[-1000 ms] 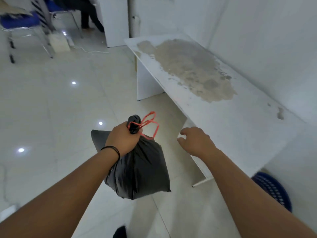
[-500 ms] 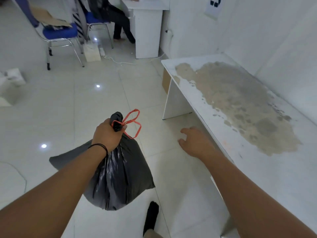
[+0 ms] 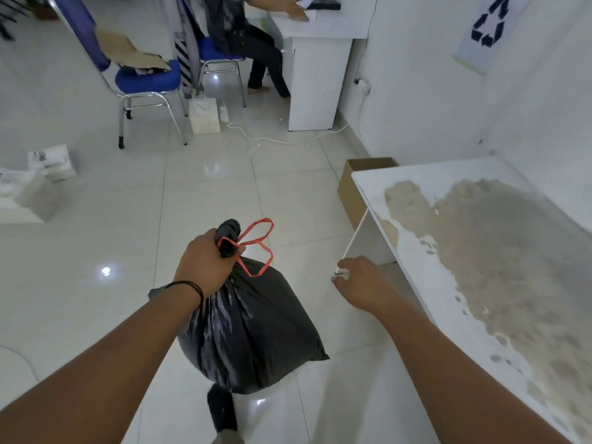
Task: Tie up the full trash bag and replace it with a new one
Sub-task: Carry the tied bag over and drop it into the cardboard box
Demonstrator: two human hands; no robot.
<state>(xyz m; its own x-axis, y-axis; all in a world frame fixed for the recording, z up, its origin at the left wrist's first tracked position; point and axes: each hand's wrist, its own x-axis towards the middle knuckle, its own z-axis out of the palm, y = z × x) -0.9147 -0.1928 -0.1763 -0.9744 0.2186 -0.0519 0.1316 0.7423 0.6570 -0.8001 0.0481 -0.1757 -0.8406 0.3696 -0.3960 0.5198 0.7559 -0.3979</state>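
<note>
The left hand (image 3: 205, 267) reaches forward from the lower left with its forearm extended, a thin black band (image 3: 189, 287) around the wrist; its grip is pressed tight around the gathered neck of the black trash bag (image 3: 253, 331), knuckles up, the bunched top of the bag poking out above the fist; red drawstring loops (image 3: 256, 246) spring from the neck and stand out to the right of the fist; the bag hangs full and rounded below the hand, clear of the floor as far as can be told, in the lower middle of the view. The right hand (image 3: 362, 283) is stretched forward at about the same height, palm down and fingers loosely curled, holding nothing; it hovers just beside the near corner of the white desk (image 3: 400, 187), and whether it touches the desk's edge cannot be told.

The desk runs along the right wall, its top worn through in a large brown patch (image 3: 499, 251); an open cardboard box (image 3: 352, 187) stands on the floor at its far end. The floor (image 3: 208, 187) is glossy pale tile with light spots reflected in it; a dark shoe (image 3: 221, 408) shows beneath the bag. Farther back stands a blue chair (image 3: 144, 80) with flattened cardboard on its seat; beside it a person (image 3: 253, 46) sits at another white desk (image 3: 317, 75); a white cable (image 3: 275, 139) trails across the tiles; a recycling sign (image 3: 487, 24) hangs on the right wall.
</note>
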